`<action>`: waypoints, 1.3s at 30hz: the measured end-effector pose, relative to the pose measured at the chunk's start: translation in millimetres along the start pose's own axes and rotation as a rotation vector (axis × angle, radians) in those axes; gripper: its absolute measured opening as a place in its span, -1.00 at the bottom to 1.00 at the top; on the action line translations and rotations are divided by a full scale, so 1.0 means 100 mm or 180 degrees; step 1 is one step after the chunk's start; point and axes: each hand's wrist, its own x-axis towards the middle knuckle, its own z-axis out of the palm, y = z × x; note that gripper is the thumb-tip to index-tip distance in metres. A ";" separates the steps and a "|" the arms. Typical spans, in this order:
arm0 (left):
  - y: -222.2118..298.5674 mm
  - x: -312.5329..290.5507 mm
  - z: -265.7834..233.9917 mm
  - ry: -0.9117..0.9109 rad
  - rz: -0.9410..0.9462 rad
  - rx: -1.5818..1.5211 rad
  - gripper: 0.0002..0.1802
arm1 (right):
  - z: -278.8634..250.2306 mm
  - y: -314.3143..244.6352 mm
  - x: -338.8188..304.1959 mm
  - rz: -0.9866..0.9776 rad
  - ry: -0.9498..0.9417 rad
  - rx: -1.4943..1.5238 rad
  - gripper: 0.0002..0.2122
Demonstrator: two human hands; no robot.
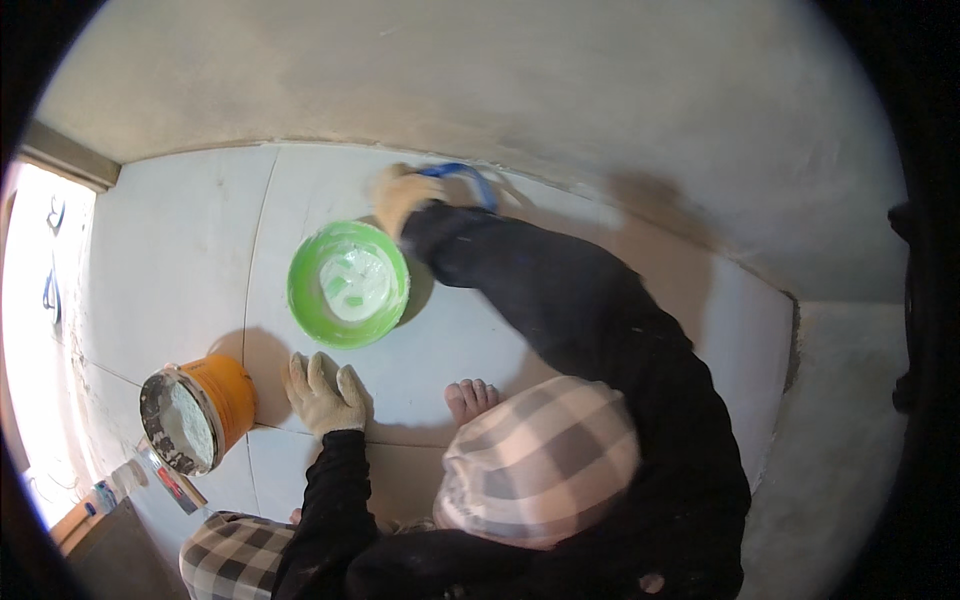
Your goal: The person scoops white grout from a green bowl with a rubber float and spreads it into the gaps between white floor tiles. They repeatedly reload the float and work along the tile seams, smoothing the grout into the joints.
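Note:
My left hand [327, 397], in a pale work glove, lies on the white floor tile with its fingers stretched out and apart. Nothing is in it. My right hand [400, 198], also gloved, reaches far forward near the foot of the wall, just beyond a green bowl [300, 287]. Its fingers are blurred and turned from sight. A curved blue band [482, 187] shows right beside that hand; whether I grip it cannot be made out. Wet white paste [362, 282] coats the inside of the bowl.
An orange bucket [232, 397] with a paste-smeared rim tilts at the left, pale material inside. Near it lie a flat tool [178, 483] and a clear bottle [108, 492]. A grey wall [560, 90] borders the tiles ahead. My bare foot [470, 399] and checked trouser knees are close.

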 end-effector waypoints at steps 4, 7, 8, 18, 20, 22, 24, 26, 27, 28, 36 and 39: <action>-0.01 -0.01 0.01 -0.0067 0.0026 0.0046 -0.45 | -0.06 -0.08 0.54 0.0620 -0.0218 -0.0291 -0.67; -0.05 -0.01 0.06 0.0088 0.0168 0.0092 -0.45 | -0.01 0.33 0.31 0.0864 -0.0554 -0.0054 -0.66; -0.07 -0.02 0.08 0.0075 0.0163 0.0063 -0.45 | 0.05 0.55 0.11 0.0826 -0.0542 0.0052 -0.66; -0.26 0.45 0.25 0.0609 -0.1732 -0.2151 -0.47 | 0.26 2.45 -1.82 0.1892 -0.0711 -0.0009 -0.67; -0.37 0.88 0.32 0.0550 -0.2615 -0.3619 -0.35 | 0.13 2.64 -1.99 0.1815 -0.1249 -0.0068 -0.69; -0.40 1.10 0.33 -0.0055 -0.2427 -0.4337 -0.30 | -0.07 2.69 -2.14 0.1421 -0.1875 0.0042 -0.60; -0.32 1.21 0.31 -0.0536 -0.2110 -0.4550 -0.32 | -0.27 2.58 -2.33 0.1142 -0.1228 0.1308 -0.59; -0.09 1.22 0.29 -0.0419 -0.2043 -0.4753 -0.33 | -0.44 2.33 -2.39 0.0873 -0.1027 0.2336 -0.57; 0.04 1.21 0.27 -0.0301 -0.1856 -0.4936 -0.48 | -0.51 2.19 -2.38 0.0793 -0.1030 0.2749 -0.56; 0.17 1.19 0.24 -0.0286 -0.1894 -0.5028 -0.51 | -0.58 2.05 -2.34 0.0723 -0.1053 0.3136 -0.55; 0.57 1.15 0.20 -0.0354 -0.2179 -0.5636 -0.37 | -0.56 0.90 -1.58 -0.1021 -0.0088 0.2288 -0.53; 0.56 1.17 0.27 -0.0359 -0.2395 -0.5743 -0.39 | -0.36 0.46 -1.49 -0.1784 0.1003 0.1182 -0.54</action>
